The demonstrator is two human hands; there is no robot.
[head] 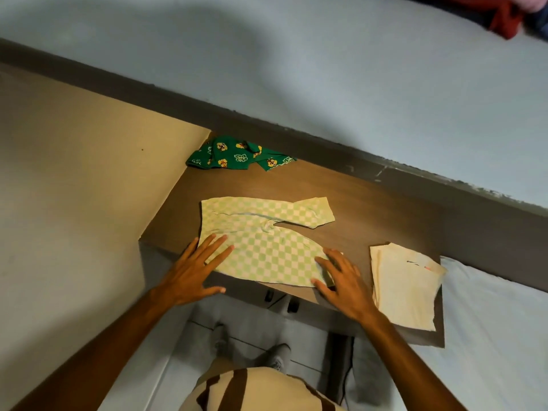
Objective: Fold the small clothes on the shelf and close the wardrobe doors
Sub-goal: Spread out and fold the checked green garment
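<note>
Both hands lay flat and open, fingers spread, pressing on the green-and-white checked trousers (267, 241) without gripping them. The left hand (197, 269) rested on the garment's near left corner, and the right hand (344, 280) covered its near right end. The trousers were spread out near the front edge of the brown wooden shelf (385, 209), one leg angled off toward the far right and apart from the other. Just to the right, near the right hand, a folded cream garment (406, 289) sat with its near corner reaching the shelf's front edge. A crumpled dark green garment with cartoon prints (234, 154) lay in the shelf's far left corner, well apart from the trousers. Red fabric (504, 20) showed at the top right of the view
</note>
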